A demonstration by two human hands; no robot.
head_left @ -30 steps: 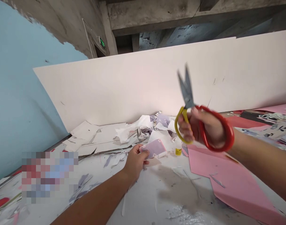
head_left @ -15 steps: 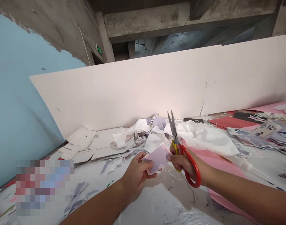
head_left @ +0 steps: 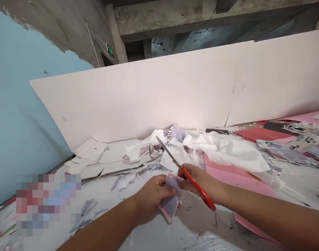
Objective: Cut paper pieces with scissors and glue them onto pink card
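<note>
Between thumb and fingers, my left hand (head_left: 154, 193) grips a small lilac piece with pink edging and a flower pattern (head_left: 172, 195); whether it is paper or fabric I cannot tell. The piece is tilted, one corner pointing down. My right hand (head_left: 193, 177) is closed around a pair of scissors (head_left: 194, 183) with red handles. Their blades point up and left, above the lilac piece, and look nearly closed. The right fingertips touch the piece's right edge. Behind the hands lie white cloth (head_left: 222, 148) and a white sheet (head_left: 172, 160).
Flat cardboard pieces (head_left: 115, 155) lie at the back left, below a tall white panel (head_left: 149, 94). Lilac scraps (head_left: 87, 209) are strewn at the left. A pink sheet (head_left: 235, 174), a glue-gun-like white object (head_left: 285, 186) and patterned pieces (head_left: 292, 146) lie to the right.
The lilac piece has turned so a corner points down. The scissors have swung from upright to leaning left, and their blades have come closer together. My right hand has moved left.
</note>
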